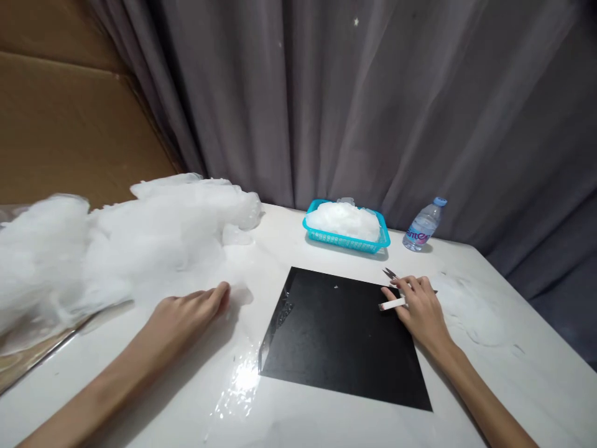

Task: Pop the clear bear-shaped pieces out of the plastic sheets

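Observation:
My left hand is over the table beside a big heap of white fluffy stuffing. Its fingers are bent and pressed together, and their tips are turned away from view, so what they may hold is hidden. At the right edge of a black square sheet is my right hand. Between its thumb and fingers sits a short white stick with a dark end. Small pointed snips stick out just beyond these fingertips, partly covered by the hand.
A blue plastic basket full of white stuffing stands at the back, with a water bottle to its right. Loose thin stuffing lies on the right. A cardboard panel and grey curtain close off the far side.

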A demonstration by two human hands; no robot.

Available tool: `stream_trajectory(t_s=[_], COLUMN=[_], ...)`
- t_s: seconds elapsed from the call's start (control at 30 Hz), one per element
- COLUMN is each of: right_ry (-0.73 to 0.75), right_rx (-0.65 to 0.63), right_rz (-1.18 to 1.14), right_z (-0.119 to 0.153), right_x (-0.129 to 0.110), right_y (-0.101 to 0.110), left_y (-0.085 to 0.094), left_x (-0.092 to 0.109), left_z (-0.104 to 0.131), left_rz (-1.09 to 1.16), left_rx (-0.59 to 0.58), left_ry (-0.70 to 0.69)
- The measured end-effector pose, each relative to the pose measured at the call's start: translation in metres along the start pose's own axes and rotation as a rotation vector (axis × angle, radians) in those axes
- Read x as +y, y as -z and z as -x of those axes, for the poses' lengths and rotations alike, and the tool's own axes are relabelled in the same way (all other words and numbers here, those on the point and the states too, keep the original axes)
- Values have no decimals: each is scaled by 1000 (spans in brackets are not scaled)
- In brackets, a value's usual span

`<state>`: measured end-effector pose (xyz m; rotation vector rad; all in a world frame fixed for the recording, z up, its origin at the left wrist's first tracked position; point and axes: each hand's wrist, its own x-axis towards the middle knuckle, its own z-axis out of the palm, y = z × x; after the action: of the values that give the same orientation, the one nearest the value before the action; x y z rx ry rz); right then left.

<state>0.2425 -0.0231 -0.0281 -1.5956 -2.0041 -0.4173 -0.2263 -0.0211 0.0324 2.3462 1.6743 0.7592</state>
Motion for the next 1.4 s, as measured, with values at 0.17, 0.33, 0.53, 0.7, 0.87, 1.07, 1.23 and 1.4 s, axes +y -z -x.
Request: stream_trajectory(t_s=[0.17, 0.33, 0.53, 0.7, 0.87, 1.07, 1.23, 1.4], right_ry=[31, -72, -429, -473, -487, -500, -541, -258], right_rx=[-29, -170, -464, -694, -869, -723, -382, -432], right_rz=[-167, -514, -850, -989, -991, -1097, -1104, -989], right_z=[-2, -4, -6, -5, -9, -21, -36, -32], right_x=[-25, -56, -58, -45, -43, -42, -56, -113], right_y=[6, 20, 24, 26, 41, 63, 94, 109], left_y=[-23, -76, -124, -110, -117, -92, -70, -83], left_x=[68, 147, 195, 164, 112, 129, 153, 152], left_z=[-18, -26, 2, -19, -52, -52, -65, -69], left_rz=[-174, -208, -59, -41, -284, -101, 665, 1602], left_rx=[-92, -235, -215, -122, -144, -186, -597, -954], left_ry=[-224, -475, -797, -604, -216, -210, 122, 249])
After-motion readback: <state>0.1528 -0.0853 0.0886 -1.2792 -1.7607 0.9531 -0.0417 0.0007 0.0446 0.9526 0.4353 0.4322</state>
